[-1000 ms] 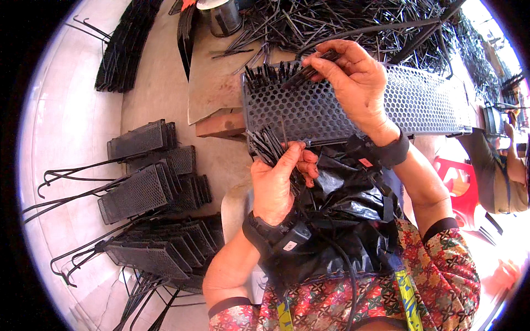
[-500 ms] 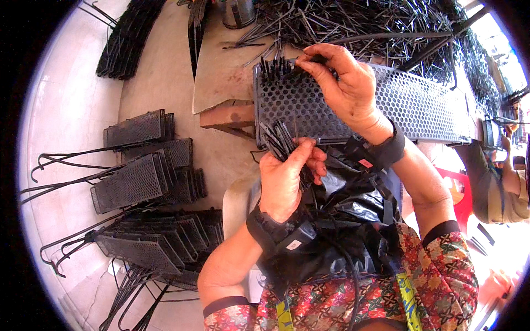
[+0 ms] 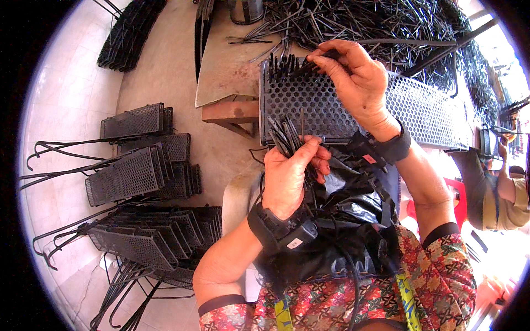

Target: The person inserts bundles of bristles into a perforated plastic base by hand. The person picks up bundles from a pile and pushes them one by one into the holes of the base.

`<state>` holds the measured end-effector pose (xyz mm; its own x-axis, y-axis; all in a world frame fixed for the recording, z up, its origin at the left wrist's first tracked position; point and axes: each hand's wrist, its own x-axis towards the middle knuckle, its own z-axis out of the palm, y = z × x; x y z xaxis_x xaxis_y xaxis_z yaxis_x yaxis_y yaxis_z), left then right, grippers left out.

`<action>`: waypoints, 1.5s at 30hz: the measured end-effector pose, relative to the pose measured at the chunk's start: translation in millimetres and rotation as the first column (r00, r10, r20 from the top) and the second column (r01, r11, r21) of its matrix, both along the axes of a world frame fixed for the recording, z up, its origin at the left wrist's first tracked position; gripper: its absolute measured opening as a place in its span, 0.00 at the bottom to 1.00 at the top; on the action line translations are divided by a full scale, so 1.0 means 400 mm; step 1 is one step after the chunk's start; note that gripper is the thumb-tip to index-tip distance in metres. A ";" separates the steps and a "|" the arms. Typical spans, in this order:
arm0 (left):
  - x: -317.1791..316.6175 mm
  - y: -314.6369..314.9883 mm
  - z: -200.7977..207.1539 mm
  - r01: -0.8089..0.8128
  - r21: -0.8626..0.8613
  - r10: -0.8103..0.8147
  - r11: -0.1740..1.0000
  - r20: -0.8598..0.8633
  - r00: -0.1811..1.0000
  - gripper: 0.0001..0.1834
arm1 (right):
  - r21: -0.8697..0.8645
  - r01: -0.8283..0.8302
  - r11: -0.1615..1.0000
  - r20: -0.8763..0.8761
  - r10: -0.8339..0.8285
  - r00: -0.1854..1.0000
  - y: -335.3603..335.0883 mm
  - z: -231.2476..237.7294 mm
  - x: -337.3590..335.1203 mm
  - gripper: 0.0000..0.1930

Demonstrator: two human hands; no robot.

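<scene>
A long black perforated panel [image 3: 430,110], full of round holes, lies across in front of me. Several short black strips [image 3: 284,67] stand upright in its holes at the far left corner. My right hand [image 3: 356,77] is over the panel's far edge, just right of those strips. Thumb and fingers are pinched on what looks like a dark strip, mostly hidden by the fingers. Nearer to me, my left hand [image 3: 290,174] is closed round a bundle of thin black strips [image 3: 284,135], which fan out over the panel's near left corner. Both wrists wear black bands.
A large heap of loose black strips [image 3: 375,22] lies beyond the panel. A metal can [image 3: 246,12] stands at the far left of it. Stacked perforated panels with long hooked rods [image 3: 132,243] lie on the floor to my left. Another person [image 3: 502,193] is at the right.
The whole view has shifted slightly. My right hand stays pinched by the upright strips, a little farther right along the panel. The left hand keeps its hold on the bundle.
</scene>
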<state>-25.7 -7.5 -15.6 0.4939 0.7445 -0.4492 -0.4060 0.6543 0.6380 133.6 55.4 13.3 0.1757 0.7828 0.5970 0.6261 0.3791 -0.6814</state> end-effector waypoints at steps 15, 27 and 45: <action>-0.003 -0.002 0.001 -0.003 0.017 0.003 1.000 -0.019 1.000 0.09 | -0.106 -0.024 0.994 0.081 0.033 0.996 0.004 0.002 -0.019 0.06; -0.003 0.002 0.003 0.023 0.019 -0.024 1.000 0.028 0.999 0.10 | -0.027 -0.192 0.981 0.382 0.188 0.905 0.071 0.027 -0.029 0.06; -0.010 0.011 0.001 0.061 -0.038 -0.059 0.997 0.033 0.998 0.12 | -0.013 -0.236 0.972 0.497 0.212 0.841 0.080 0.009 -0.027 0.05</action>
<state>-29.8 -3.2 -15.2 0.5517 0.6954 -0.4605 -0.3853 0.7022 0.5987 122.9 87.4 17.0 -0.3273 0.7342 0.5948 0.7682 0.5733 -0.2850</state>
